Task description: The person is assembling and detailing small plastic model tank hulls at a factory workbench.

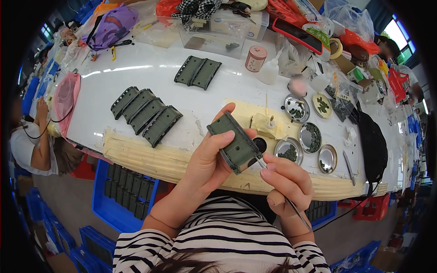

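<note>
In front of my chest, my left hand (pixel 207 159) grips a dark green, ribbed plastic part (pixel 233 141), its thumb across the top face. My right hand (pixel 289 182) is closed round slim metal tweezers (pixel 298 213), whose tip meets the part's lower right edge. Whether the tip pinches anything is too small to tell. Beyond the held part, a dark round pot (pixel 260 144) and a yellowish block (pixel 268 125) sit on the table. Round metal dishes (pixel 300 150) with small green pieces stand to the right. Similar green parts (pixel 148 113) lie in a row at the left, and more (pixel 198 73) farther back.
A pink jar (pixel 256 58), a white squeeze bottle (pixel 268 72) and a clear box (pixel 214 38) stand at the back. A second slim metal tool (pixel 349 168) lies beside a black bag (pixel 373 145). Below the padded table edge (pixel 150 161), a blue crate (pixel 102 200) holds green parts. Another person sits far left.
</note>
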Demonstrator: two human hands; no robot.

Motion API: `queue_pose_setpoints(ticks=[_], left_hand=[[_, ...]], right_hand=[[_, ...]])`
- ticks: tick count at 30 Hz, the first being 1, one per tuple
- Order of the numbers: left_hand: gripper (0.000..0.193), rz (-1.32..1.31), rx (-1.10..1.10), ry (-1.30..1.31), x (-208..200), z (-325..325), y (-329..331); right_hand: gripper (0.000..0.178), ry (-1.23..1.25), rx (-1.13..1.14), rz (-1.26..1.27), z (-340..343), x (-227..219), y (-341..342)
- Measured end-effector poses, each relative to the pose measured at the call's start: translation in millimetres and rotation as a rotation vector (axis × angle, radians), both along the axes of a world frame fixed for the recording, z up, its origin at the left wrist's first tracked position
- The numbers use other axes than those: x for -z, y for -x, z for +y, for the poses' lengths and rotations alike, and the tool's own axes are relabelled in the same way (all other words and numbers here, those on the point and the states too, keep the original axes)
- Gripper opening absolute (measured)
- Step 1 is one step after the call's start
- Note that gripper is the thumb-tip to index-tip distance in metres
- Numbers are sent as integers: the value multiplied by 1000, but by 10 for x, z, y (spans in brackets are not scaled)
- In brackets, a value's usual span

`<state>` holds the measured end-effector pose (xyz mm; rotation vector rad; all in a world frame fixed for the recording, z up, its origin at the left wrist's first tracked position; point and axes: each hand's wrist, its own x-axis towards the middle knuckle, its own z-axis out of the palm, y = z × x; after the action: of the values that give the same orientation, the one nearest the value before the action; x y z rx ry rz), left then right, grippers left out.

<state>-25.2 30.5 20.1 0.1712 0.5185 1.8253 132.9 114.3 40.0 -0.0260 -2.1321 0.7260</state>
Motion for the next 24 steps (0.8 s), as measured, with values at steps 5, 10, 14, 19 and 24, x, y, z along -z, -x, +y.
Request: queue_pose_setpoints(ticks=[5, 10, 14, 19, 24], left_hand=[[59, -4, -5, -2, 4, -3, -1], [59, -6, -3, 1, 29, 2, -1], [59, -11, -8, 3, 34, 9, -9], [59, -29, 6, 22, 38, 6, -19], [55, -53, 74, -26, 108, -13, 8]], right_hand=[[39, -2, -8, 8, 7, 8, 13], [39, 12, -6, -12, 4, -3, 2], [39, -3, 0, -16, 14, 4, 0], [36, -9, -46, 18, 59, 35, 18], [31, 11, -66, 35, 77, 30, 16]])
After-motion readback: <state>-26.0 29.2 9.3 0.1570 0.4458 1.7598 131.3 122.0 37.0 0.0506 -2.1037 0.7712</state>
